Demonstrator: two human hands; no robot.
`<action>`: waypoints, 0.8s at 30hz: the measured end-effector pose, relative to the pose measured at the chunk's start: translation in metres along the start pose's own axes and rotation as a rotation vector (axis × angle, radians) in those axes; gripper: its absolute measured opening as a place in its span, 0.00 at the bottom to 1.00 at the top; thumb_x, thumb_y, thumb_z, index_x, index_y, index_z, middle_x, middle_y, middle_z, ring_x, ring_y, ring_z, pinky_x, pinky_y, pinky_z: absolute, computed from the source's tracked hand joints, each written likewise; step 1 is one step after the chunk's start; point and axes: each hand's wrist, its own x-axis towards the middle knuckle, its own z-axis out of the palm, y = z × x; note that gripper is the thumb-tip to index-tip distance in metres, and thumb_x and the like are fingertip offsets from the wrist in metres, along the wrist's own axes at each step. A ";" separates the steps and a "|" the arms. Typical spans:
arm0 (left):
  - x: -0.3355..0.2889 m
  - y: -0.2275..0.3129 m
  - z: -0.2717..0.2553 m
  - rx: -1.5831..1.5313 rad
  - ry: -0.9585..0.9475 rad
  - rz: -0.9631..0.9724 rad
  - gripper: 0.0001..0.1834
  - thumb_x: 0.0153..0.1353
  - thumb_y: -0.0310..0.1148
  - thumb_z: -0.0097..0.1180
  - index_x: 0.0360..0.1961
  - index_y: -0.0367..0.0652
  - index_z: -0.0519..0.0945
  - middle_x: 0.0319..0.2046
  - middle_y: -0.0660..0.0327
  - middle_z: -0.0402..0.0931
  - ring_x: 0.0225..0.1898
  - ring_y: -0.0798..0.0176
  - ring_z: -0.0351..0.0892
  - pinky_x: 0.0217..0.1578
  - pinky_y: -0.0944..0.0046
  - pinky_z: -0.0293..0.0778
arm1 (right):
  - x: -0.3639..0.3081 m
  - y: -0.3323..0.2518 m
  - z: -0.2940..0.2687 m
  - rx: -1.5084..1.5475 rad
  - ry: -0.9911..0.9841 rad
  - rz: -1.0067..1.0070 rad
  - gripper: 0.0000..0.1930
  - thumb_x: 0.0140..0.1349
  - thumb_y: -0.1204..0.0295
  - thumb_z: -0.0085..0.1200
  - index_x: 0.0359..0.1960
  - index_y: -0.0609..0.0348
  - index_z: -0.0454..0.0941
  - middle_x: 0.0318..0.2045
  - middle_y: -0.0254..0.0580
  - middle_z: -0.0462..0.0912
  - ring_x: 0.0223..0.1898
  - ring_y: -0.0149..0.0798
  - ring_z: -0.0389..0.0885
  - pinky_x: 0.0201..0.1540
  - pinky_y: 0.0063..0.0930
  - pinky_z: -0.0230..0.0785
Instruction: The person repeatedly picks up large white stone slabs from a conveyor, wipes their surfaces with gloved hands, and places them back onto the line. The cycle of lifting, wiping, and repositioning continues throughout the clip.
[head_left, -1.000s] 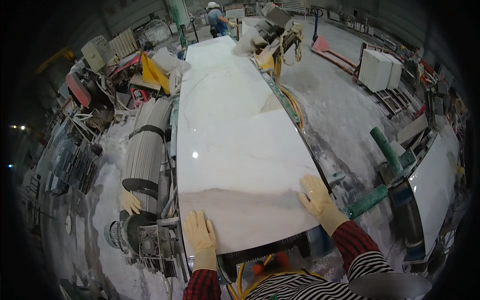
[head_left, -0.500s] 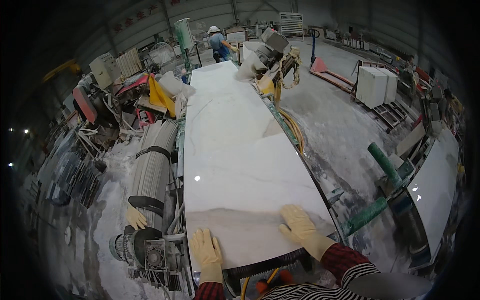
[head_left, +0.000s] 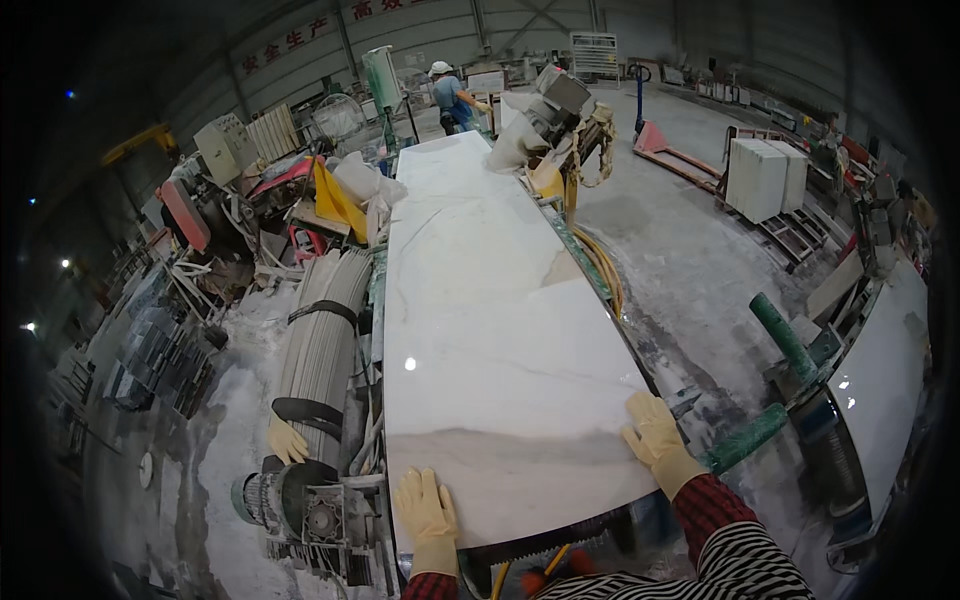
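A long polished stone slab (head_left: 500,350), white with a grey-beige band near my end, lies lengthwise in front of me on a machine bed. My left hand (head_left: 428,508), in a cream rubber glove, rests on its near left corner with the fingers stretched forward. My right hand (head_left: 660,435), gloved alike, lies at the slab's right edge, fingers extended over its surface. Neither hand grips anything. Another cream glove (head_left: 288,440) lies beside the motor on the left, apart from my hands.
Left of the slab are a strapped bundle of thin strips (head_left: 322,350) and a motor (head_left: 262,500). Green rollers (head_left: 745,438) jut out on the right, near a second slab (head_left: 880,380). A co-worker (head_left: 452,98) stands beyond the far end. A red pallet jack (head_left: 675,158) is farther right.
My right hand has slid right across the slab to its edge. My left hand stays at the near left corner. The whole view has shifted slightly.
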 end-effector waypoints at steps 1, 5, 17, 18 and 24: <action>-0.005 -0.006 0.001 0.007 0.004 -0.001 0.27 0.78 0.42 0.57 0.73 0.41 0.78 0.75 0.37 0.74 0.74 0.27 0.71 0.78 0.30 0.60 | 0.007 -0.006 -0.002 0.053 -0.038 0.018 0.34 0.71 0.55 0.61 0.74 0.63 0.75 0.74 0.64 0.76 0.75 0.68 0.72 0.82 0.59 0.59; -0.003 -0.005 -0.005 0.011 -0.023 0.010 0.28 0.77 0.41 0.60 0.72 0.41 0.77 0.73 0.36 0.74 0.74 0.26 0.71 0.79 0.30 0.60 | 0.014 -0.012 -0.007 0.102 -0.126 0.087 0.36 0.72 0.54 0.60 0.75 0.63 0.74 0.76 0.64 0.75 0.78 0.67 0.69 0.83 0.59 0.58; -0.008 -0.007 0.003 0.054 -0.070 -0.005 0.30 0.76 0.42 0.59 0.74 0.40 0.77 0.75 0.34 0.73 0.76 0.26 0.70 0.79 0.30 0.59 | 0.008 -0.015 -0.016 0.109 -0.060 0.074 0.32 0.72 0.58 0.61 0.73 0.62 0.74 0.76 0.57 0.74 0.79 0.61 0.67 0.84 0.56 0.57; -0.008 -0.004 -0.001 0.029 -0.099 0.001 0.30 0.77 0.41 0.59 0.75 0.40 0.77 0.75 0.33 0.73 0.76 0.25 0.70 0.79 0.31 0.59 | 0.007 -0.015 -0.017 0.102 -0.075 0.089 0.32 0.73 0.58 0.61 0.73 0.62 0.74 0.76 0.56 0.74 0.80 0.61 0.67 0.84 0.55 0.57; -0.007 0.002 -0.009 0.058 -0.165 0.009 0.28 0.82 0.41 0.53 0.76 0.39 0.76 0.78 0.33 0.70 0.78 0.26 0.67 0.82 0.32 0.56 | 0.000 -0.006 -0.006 0.069 -0.024 0.064 0.32 0.73 0.57 0.61 0.74 0.60 0.73 0.77 0.54 0.73 0.80 0.59 0.66 0.84 0.54 0.57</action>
